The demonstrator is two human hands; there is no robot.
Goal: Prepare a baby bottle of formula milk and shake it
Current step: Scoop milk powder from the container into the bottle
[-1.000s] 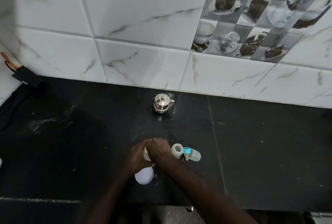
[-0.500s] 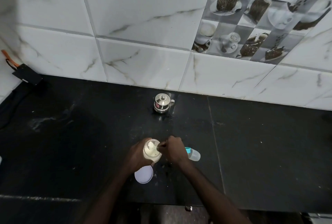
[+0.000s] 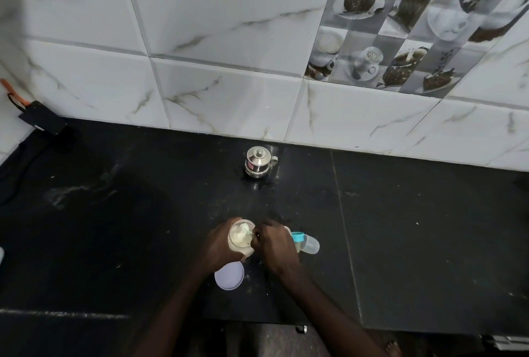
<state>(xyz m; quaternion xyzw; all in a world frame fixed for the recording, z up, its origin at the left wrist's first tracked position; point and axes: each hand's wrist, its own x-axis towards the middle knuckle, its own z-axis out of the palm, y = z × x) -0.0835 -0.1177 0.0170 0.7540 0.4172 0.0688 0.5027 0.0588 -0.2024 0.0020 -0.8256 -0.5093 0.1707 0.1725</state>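
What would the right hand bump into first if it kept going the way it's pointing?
Most likely the open jar of powder, which the left hand grips. The right hand points left towards the jar's mouth, pinching what looks like a small scoop over it. Depth is hard to judge.

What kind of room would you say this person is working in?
Most likely a home kitchen: a black stone countertop against a marble-look tiled wall, a coffee-cup picture tile, and a small lidded steel pot on it.

Can't make out the tiny utensil (image 3: pixel 251 234) my right hand (image 3: pixel 276 248) pinches over the powder jar (image 3: pixel 240 238). My left hand (image 3: pixel 219 250) hides the jar's side.
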